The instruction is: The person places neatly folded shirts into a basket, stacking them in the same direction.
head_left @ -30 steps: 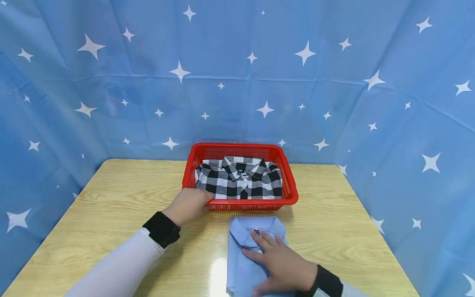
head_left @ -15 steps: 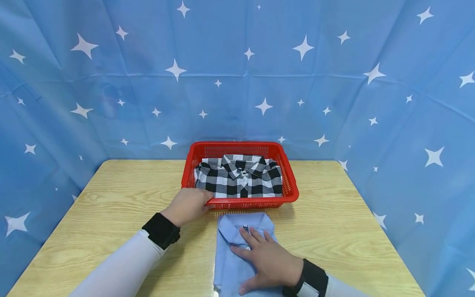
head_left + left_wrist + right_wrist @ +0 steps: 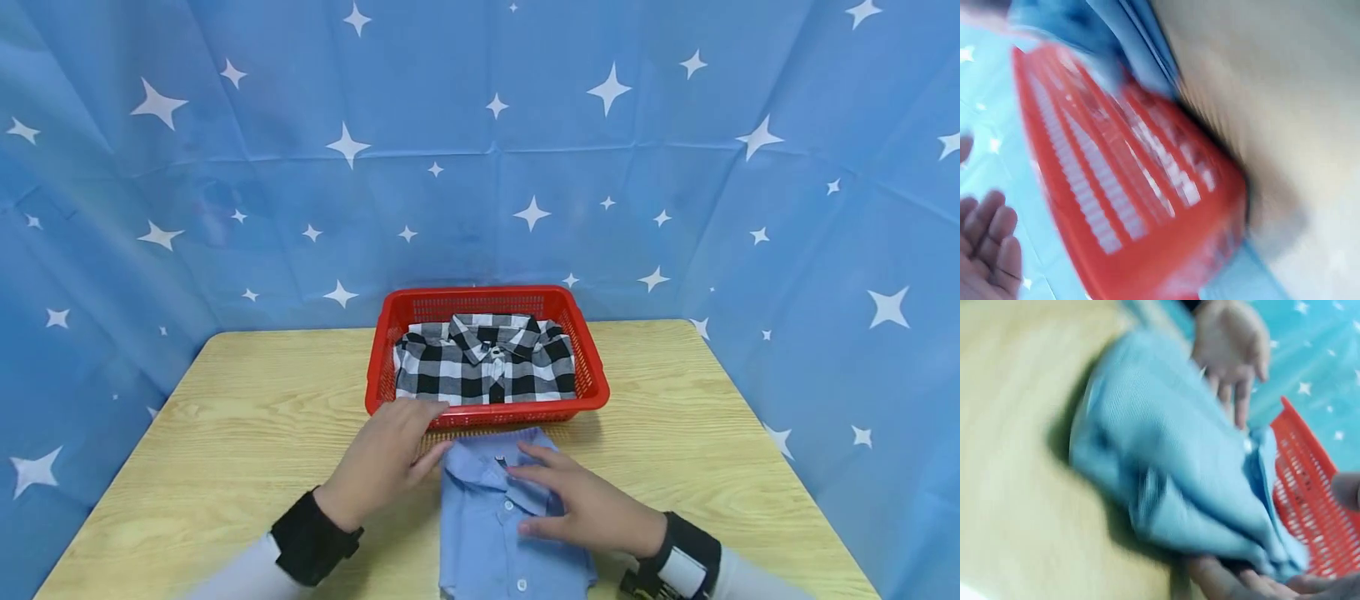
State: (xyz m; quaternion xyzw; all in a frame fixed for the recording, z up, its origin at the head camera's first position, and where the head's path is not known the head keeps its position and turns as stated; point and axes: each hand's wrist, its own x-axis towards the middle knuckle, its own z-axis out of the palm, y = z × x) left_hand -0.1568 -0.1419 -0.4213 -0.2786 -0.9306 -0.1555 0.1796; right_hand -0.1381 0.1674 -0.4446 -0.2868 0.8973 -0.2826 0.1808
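Observation:
A folded light-blue button-up shirt (image 3: pixel 487 533) lies on the table in front of the red basket (image 3: pixel 495 414), its collar rumpled. My left hand (image 3: pixel 386 458) is beside the shirt's left collar and the basket's front rim, fingers extended; in the left wrist view this hand (image 3: pixel 988 250) looks relaxed and holds nothing. My right hand (image 3: pixel 585 500) lies over the shirt's right side, fingers spread toward the collar. In the right wrist view, blurred, its fingers (image 3: pixel 1216 578) touch the shirt's edge (image 3: pixel 1166 425); parts of them are hidden.
A black-and-white checked shirt (image 3: pixel 480 367) lies folded inside the basket. The wooden table (image 3: pixel 262 400) extends to both sides. Behind it hangs a blue curtain (image 3: pixel 450 200) with white stars.
The blue shirt has shifted left with my right hand on it, and its collar has become rumpled. My left hand has let go of the basket rim and moved toward the collar.

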